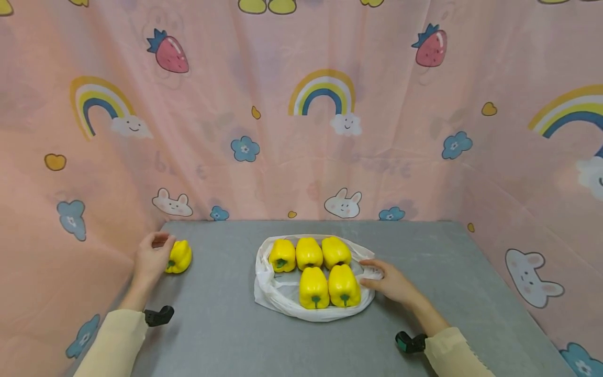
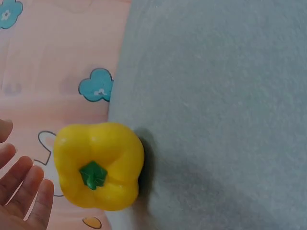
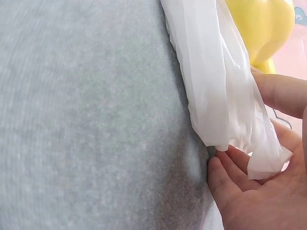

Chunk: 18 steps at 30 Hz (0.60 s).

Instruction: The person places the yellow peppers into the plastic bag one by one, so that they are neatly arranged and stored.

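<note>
A white plastic bag (image 1: 282, 309) lies with its mouth spread wide on the grey table, and several yellow bell peppers (image 1: 309, 254) sit inside it. Another yellow bell pepper (image 1: 180, 257) with a green stem rests near the table's left edge. Beside that pepper is my left hand (image 1: 153, 257); the left wrist view shows its fingers (image 2: 42, 206) loosely bent, with a gap to the pepper. My right hand (image 1: 392, 283) is at the bag's right side. In the right wrist view, the bag's gathered rim (image 3: 206, 86) runs between the thumb and fingers (image 3: 225, 184) of that hand.
A grey cloth-covered table (image 1: 212, 335) carries everything. Pink patterned curtains (image 1: 282, 173) stand at the back and on both sides. Each wrist wears a black camera mount, the left one (image 1: 160, 316) and the right one (image 1: 411, 343).
</note>
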Each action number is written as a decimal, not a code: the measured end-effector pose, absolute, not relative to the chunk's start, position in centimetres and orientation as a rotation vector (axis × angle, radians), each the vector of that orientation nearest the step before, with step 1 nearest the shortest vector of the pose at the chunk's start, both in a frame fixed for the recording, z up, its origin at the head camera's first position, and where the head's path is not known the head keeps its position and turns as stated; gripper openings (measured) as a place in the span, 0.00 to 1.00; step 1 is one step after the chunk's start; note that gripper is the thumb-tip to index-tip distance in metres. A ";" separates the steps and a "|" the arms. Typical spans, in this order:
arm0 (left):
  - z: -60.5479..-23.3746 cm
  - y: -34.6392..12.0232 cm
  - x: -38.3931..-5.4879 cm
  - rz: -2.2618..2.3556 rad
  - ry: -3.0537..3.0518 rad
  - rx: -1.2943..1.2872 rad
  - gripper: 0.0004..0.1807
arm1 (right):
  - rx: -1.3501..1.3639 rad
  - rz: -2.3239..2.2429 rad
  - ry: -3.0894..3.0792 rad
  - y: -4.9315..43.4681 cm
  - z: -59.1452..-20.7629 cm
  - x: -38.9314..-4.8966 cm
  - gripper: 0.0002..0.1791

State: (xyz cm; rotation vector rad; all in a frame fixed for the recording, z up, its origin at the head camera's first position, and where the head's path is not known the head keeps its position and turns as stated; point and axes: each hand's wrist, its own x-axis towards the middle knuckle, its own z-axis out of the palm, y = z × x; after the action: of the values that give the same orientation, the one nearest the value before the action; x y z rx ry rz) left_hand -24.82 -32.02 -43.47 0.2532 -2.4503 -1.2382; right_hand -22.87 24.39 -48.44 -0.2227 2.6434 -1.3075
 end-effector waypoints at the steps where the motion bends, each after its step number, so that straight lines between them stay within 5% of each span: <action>1: -43.6 -32.2 -24.8 -1.239 -2.453 0.266 0.26 | -0.224 -1.305 2.644 24.4 -48.4 -22.8 0.32; 18: -46.1 -34.1 -25.2 -1.215 -2.547 0.300 0.31 | -0.204 -1.278 2.656 24.3 -48.4 -22.8 0.31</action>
State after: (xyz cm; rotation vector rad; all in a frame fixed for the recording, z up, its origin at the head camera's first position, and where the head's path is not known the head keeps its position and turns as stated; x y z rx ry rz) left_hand -25.22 -34.15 -46.06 0.2997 -2.5474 -1.2147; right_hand -22.79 24.27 -48.39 -0.2038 2.6558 -1.2780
